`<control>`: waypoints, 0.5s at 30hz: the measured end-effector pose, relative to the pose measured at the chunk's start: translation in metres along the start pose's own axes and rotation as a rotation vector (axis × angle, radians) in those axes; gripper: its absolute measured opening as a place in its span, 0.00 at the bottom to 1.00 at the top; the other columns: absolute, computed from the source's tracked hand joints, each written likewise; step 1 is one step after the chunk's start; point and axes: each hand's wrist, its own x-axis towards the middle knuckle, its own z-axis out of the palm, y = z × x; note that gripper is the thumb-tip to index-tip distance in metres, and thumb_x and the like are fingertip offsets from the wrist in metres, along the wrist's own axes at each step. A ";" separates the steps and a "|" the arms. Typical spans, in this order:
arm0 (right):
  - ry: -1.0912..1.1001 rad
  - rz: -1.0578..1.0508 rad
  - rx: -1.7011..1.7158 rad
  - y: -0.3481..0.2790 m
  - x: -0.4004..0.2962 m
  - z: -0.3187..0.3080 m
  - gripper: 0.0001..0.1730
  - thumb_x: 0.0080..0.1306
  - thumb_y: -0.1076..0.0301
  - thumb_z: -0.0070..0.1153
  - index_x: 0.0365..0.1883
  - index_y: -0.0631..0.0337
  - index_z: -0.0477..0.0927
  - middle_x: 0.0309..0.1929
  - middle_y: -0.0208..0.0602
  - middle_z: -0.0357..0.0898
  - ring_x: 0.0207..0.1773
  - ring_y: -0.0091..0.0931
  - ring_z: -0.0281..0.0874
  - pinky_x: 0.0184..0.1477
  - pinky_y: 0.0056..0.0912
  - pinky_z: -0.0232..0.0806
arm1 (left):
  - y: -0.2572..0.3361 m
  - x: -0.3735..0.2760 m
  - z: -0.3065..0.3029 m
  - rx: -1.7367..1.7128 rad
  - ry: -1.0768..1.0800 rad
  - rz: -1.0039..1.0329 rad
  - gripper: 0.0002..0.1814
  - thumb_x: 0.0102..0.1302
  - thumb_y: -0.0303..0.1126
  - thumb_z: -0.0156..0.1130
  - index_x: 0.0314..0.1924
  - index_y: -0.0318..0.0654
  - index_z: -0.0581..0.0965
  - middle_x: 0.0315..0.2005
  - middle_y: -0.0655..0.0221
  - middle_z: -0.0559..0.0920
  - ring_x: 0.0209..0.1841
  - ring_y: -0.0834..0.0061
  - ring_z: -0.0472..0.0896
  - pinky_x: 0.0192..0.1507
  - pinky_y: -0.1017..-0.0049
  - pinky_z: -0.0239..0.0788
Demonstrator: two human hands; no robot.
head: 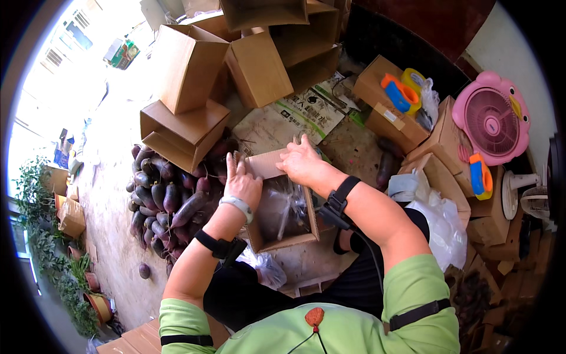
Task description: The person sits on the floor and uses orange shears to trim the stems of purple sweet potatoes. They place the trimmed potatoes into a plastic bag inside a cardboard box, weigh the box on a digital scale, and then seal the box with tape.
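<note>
An open cardboard box (pixel 314 217) stands before me, and a clear plastic bag (pixel 283 208) with dark contents lies inside it. My left hand (pixel 242 179) rests at the far left corner of the box, fingers extended beside the far flap (pixel 266 163). At that flap's right end is my right hand (pixel 300 161), its thumb and fingers bent around the edge. Whether its fingers pinch the cardboard is hard to tell. Dark purple-skinned root vegetables (pixel 172 199) lie heaped on the floor to the left of my left hand.
Empty cardboard boxes (pixel 185 124) are stacked beyond the pile. At the right, tape dispensers (pixel 400 95) sit on a carton (pixel 380 79), near a pink fan (pixel 491 126) and a white plastic bag (pixel 442 225). Potted plants (pixel 99 307) line the far left. Printed sheeting (pixel 305 113) covers some floor.
</note>
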 end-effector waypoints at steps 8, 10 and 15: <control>-0.132 0.026 -0.148 -0.020 0.003 -0.003 0.17 0.66 0.62 0.46 0.51 0.45 0.80 0.49 0.24 0.76 0.58 0.28 0.68 0.59 0.64 0.53 | 0.006 -0.003 -0.001 -0.021 -0.120 -0.050 0.20 0.65 0.36 0.49 0.56 0.47 0.77 0.48 0.52 0.81 0.68 0.47 0.60 0.69 0.41 0.19; -0.140 0.032 -0.139 -0.018 0.002 0.002 0.17 0.66 0.62 0.46 0.52 0.44 0.79 0.50 0.23 0.77 0.58 0.27 0.68 0.57 0.58 0.55 | 0.006 -0.013 -0.019 -0.147 -0.152 -0.031 0.24 0.63 0.35 0.56 0.60 0.48 0.73 0.49 0.55 0.80 0.67 0.48 0.62 0.69 0.41 0.26; -0.161 0.058 -0.099 -0.009 -0.003 0.008 0.17 0.65 0.62 0.46 0.51 0.42 0.80 0.54 0.21 0.76 0.59 0.26 0.68 0.55 0.50 0.58 | 0.052 -0.075 -0.043 -0.647 0.281 -0.042 0.24 0.63 0.35 0.57 0.60 0.45 0.71 0.50 0.62 0.79 0.64 0.56 0.67 0.64 0.43 0.49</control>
